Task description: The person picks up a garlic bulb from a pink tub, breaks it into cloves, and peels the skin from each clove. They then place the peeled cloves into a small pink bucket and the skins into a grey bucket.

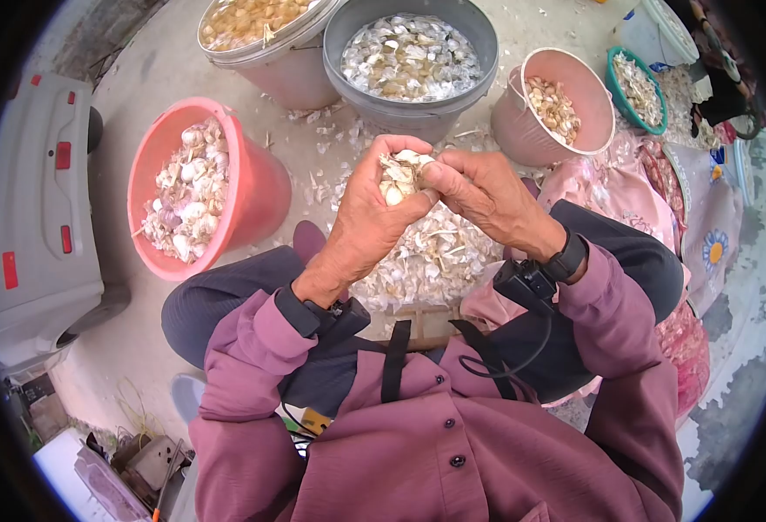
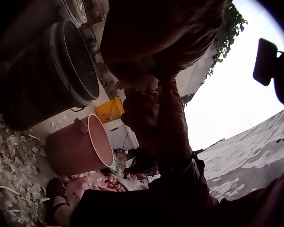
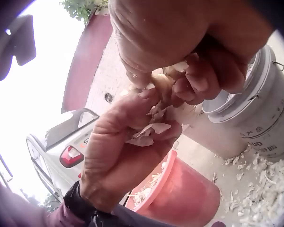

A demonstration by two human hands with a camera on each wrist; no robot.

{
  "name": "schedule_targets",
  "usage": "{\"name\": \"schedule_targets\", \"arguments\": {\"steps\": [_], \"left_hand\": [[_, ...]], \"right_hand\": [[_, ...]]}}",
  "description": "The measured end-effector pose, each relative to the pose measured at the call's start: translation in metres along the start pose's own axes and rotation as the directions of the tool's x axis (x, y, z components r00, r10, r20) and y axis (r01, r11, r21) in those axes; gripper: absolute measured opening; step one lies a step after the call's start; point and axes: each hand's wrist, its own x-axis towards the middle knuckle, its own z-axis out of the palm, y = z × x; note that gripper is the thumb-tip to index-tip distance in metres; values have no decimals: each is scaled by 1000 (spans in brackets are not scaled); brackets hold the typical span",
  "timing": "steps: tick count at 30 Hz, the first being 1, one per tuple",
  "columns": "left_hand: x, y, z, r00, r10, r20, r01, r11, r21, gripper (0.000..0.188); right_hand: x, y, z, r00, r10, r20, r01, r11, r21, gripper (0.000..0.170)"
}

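Observation:
In the head view, the left hand [image 1: 361,213] cups a broken garlic bulb [image 1: 398,177] with loose skin and pale cloves, its thumb lying across the near side. The right hand [image 1: 496,200] meets it from the other side, thumb and fingers pinching the bulb's edge. The right wrist view shows the garlic [image 3: 163,82] between both hands, with papery flakes [image 3: 150,134] on the left hand [image 3: 118,146] and the right hand [image 3: 180,38] above. In the left wrist view both hands are dark, and the garlic is hard to make out.
A red bucket [image 1: 266,183] of garlic bulbs stands at left. Beyond the hands are a grey tub [image 1: 413,109] with cloves in liquid, a white bucket [image 1: 287,74] and a pink bucket [image 1: 518,130] holding cloves. Garlic skins [image 1: 439,261] cover the ground between the legs.

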Motion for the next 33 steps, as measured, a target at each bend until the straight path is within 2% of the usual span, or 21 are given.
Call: {"name": "schedule_targets", "arguments": {"steps": [2, 3, 5, 6, 8, 9, 11, 12, 14, 16, 18, 21, 24, 28, 30, 31, 33], "left_hand": [[0, -5, -1, 998, -54, -21, 48, 970, -237, 39], [0, -5, -1, 998, -54, -26, 46, 970, -240, 39], [-2, -1, -2, 994, -95, 45, 105, 924, -368, 39], [-3, 3, -3, 995, -94, 45, 104, 923, -370, 39], [-4, 9, -4, 985, -161, 62, 173, 908, -381, 39], [-1, 9, -5, 986, -155, 63, 167, 908, -383, 39], [-1, 8, -6, 986, -161, 47, 164, 878, -449, 41], [0, 7, -5, 986, -161, 47, 165, 878, -449, 41], [2, 6, -1, 995, -95, -23, 77, 908, -413, 40], [2, -1, -4, 995, -94, -19, 78, 915, -395, 38], [3, -3, -5, 996, -85, -17, 72, 922, -381, 36], [2, -3, -6, 994, -110, -25, 92, 917, -389, 33], [4, -6, -8, 988, -141, -68, 111, 937, -332, 34], [5, -2, -6, 983, -162, -81, 125, 930, -346, 34], [3, 1, -5, 982, -173, -80, 136, 931, -340, 34], [4, 2, -4, 980, -174, -92, 134, 931, -340, 35], [4, 2, -2, 979, -175, -101, 131, 931, -340, 36]], "right_hand": [[1, 4, -2, 995, 61, 74, -71, 988, 136, 47], [1, 3, -4, 995, 61, 80, -71, 988, 134, 47], [0, -1, -5, 961, 202, 188, -265, 864, 429, 43], [-1, 2, -6, 961, 203, 188, -266, 864, 427, 43], [-2, 7, -9, 938, 127, 322, -320, 671, 669, 36], [0, 7, -10, 939, 126, 321, -318, 676, 665, 36], [-1, 6, -9, 932, 162, 324, -359, 523, 773, 32], [-1, 10, -10, 927, 153, 342, -371, 494, 786, 29], [-1, 11, -10, 933, 167, 317, -358, 497, 790, 28], [-3, 10, -8, 942, 185, 279, -335, 500, 798, 28], [-2, 8, -8, 945, 231, 230, -325, 618, 716, 29], [-3, 8, -7, 940, 289, 183, -333, 648, 685, 32], [-4, 6, -8, 918, 364, 159, -359, 589, 724, 31], [-4, 2, -14, 913, 368, 174, -378, 606, 700, 30], [-5, 3, -14, 941, 275, 195, -326, 599, 732, 29], [-4, 1, -14, 943, 274, 191, -323, 599, 733, 29], [-2, -3, -13, 932, 311, 184, -353, 676, 646, 28]]}}
